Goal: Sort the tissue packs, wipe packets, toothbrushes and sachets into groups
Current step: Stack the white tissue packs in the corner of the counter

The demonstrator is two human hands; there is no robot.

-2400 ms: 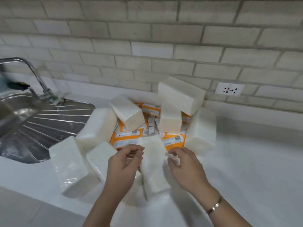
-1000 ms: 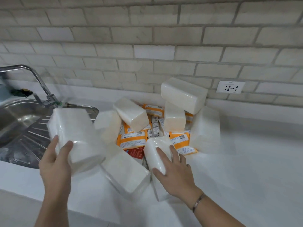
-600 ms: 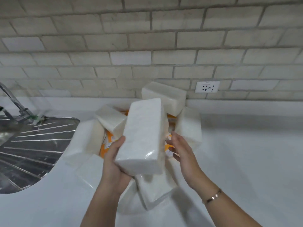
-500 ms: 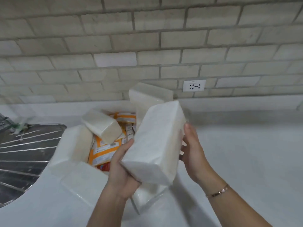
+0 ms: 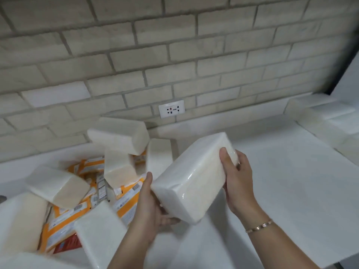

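Both hands hold one wrapped tissue pack [image 5: 194, 177] clear of the table [image 5: 291, 181]: my left hand [image 5: 153, 208] cups its near lower end from beneath, thumb up along the side, while my right hand [image 5: 236, 181] closes its grip over the far upper end, fingers [image 5: 226, 162] pressed on the film wrap. Each grip is closed on the pack, which is tilted, its far end higher. To the left lies the unsorted heap: further tissue packs [image 5: 118, 133], some leaning on one another, over orange-and-white wipe packets [image 5: 66, 222]; toothbrushes and sachets I cannot make out with certainty. To the right, the white table is bare up to the raised ledge [image 5: 318, 109]; a wall socket [image 5: 172, 108] sits in the brick wall behind. I judge the step in hand to be moving this pack away from the heap to begin or extend a tissue group. The next move calls for setting it flat on the bare area, well apart from the heap, then releasing both hands.
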